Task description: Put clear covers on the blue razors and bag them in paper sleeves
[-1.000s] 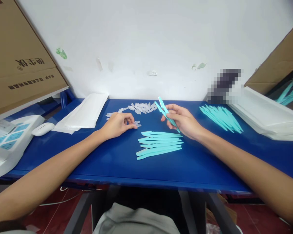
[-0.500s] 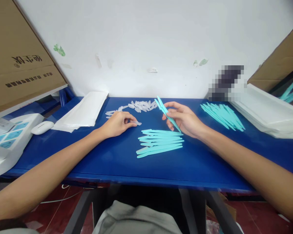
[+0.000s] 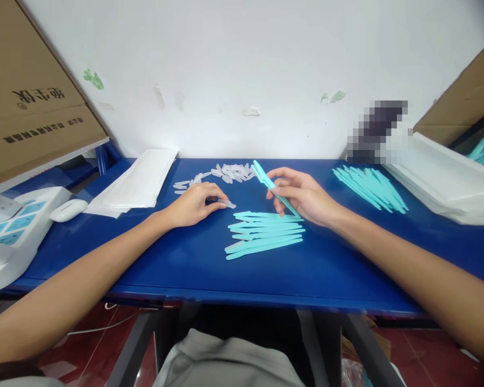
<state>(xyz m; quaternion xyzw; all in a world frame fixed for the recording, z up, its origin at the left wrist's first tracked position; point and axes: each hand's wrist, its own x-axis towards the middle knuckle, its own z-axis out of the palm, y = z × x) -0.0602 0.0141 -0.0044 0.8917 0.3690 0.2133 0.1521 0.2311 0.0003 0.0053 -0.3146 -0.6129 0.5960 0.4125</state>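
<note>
My left hand (image 3: 196,205) pinches a small translucent blade cap (image 3: 228,203) between thumb and fingertips, its end pointing right. In my right hand (image 3: 300,194) is a turquoise eyebrow razor (image 3: 262,173), gripped between thumb and fingers with its head tilted up to the left; whether a second razor lies against it I cannot tell. Just below, several turquoise razors (image 3: 266,236) lie side by side, heads to the left. Behind my left hand a loose pile of translucent caps (image 3: 233,173) spreads along the back of the table.
On the blue table (image 3: 177,263), a bundle of turquoise razors (image 3: 371,188) lies at the right beside stacked white trays (image 3: 447,188). White plastic sleeves (image 3: 139,180), a white earbud case (image 3: 69,210) and a white display tray (image 3: 28,231) are left. A cardboard box (image 3: 36,97) rises behind.
The head of the razor in my right hand has turned slightly left and down. My left hand keeps its pinch on the cap, almost still. The view has shifted slightly.
</note>
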